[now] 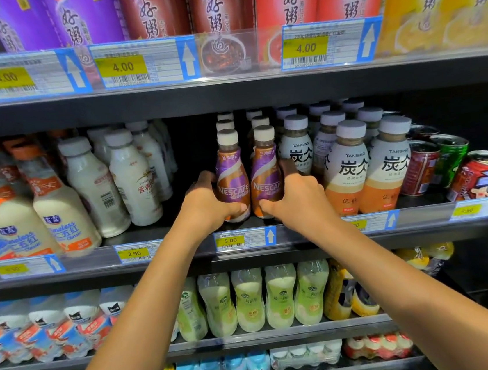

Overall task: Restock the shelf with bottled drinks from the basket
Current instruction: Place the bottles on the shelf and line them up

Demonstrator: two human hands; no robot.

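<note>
Two purple-and-brown Nescafe bottles stand side by side at the front of the middle shelf [184, 260], each heading a row of like bottles. My left hand [208, 202] is wrapped around the left Nescafe bottle [231, 174], thumb across its lower front. My right hand [297, 200] grips the right Nescafe bottle [265, 170] the same way. Both bottles are upright and rest on the shelf. The basket is out of view.
White milk bottles [132, 179] stand left of a dark gap beside the Nescafe rows. Tanbing bottles [347, 170] crowd the right, then cans [479, 176]. Tall cartons fill the shelf above; green drink bottles [249, 299] sit on the shelf below.
</note>
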